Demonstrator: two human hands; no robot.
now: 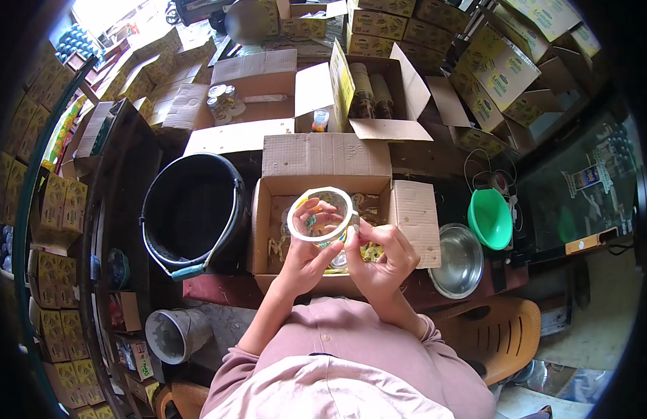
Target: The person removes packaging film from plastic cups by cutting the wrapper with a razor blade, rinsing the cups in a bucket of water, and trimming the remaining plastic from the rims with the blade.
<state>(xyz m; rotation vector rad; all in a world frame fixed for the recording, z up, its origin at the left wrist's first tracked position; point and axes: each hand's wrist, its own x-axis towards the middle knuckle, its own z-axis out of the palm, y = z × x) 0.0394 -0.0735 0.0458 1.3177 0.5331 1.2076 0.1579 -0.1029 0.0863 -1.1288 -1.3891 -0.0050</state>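
Observation:
Above an open cardboard box (pixel 327 153), my left hand (pixel 306 262) holds a pale ring that looks like a roll of tape (pixel 293 227). My left thumb is at its lower edge, and the fingers show through its open middle. My right hand (pixel 383 262) is closed at the ring's right side, thumb and fingers pinching its edge near a small greyish flap. Inside the box, below both hands, lie several clear and yellow printed pieces (pixel 372 251), partly hidden by the hands.
A black bucket (pixel 156 209) stands left of the box. To the right are a metal bowl (pixel 457 262) and a green bowl (pixel 489 218). Behind stand open cartons, one with clear containers (pixel 225 103), another with stacked cups (pixel 362 91). A grey bucket (pixel 177 335) is low left.

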